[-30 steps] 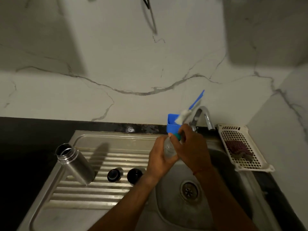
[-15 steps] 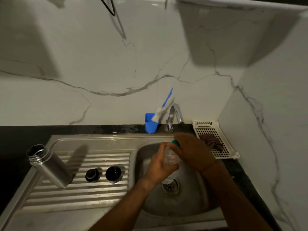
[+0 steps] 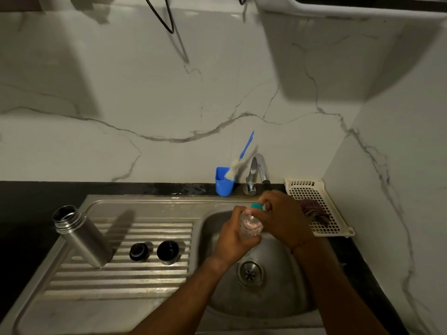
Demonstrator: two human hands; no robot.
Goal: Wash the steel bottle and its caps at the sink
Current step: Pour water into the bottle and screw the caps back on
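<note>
Barely started imo: steel bottle (image 3: 82,238) and caps (image 3: 139,251) wait at 9 o'clock of the basin (image 3: 278,298); left hand (image 3: 233,240) grips a clear bottle (image 3: 250,224), right hand (image 3: 281,218) pinches its teal cap (image 3: 256,206).

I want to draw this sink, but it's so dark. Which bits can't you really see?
Head view:
- clear bottle: lower part hidden by the left hand.
- teal cap: mostly covered by the right hand; on or off, unclear.
- steel bottle: inside too dark.
- white box: cut off by the top edge.
</note>
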